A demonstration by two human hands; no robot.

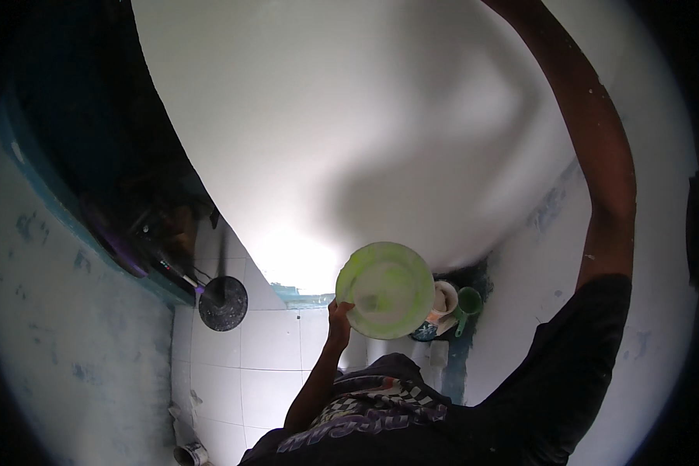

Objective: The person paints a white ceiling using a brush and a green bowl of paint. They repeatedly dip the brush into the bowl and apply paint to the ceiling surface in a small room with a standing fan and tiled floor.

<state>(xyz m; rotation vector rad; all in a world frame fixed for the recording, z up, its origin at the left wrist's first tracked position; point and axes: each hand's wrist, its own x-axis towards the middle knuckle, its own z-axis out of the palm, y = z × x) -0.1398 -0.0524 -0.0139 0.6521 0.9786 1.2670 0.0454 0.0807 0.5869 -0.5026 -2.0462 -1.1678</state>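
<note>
My left hand [339, 314] grips the left rim of a round pale-green plastic lid or dish [386, 290], which is smeared with a whitish substance. My right arm [602, 163] is raised along the right side and leaves the top edge of the view, so that hand is hidden. A large white wall surface [287, 116] fills the upper middle and carries my shadow. Just behind the dish, at floor level, sit a pale bucket [443, 297] and a green dipper [468, 304].
A black round stand base [222, 307] rests on white floor tiles [264, 346] at left, beside dark clutter and a purple item [120, 245]. A cylindrical container [189, 454] lies at the lower left. Patchy white-and-teal walls [78, 357] stand on both sides.
</note>
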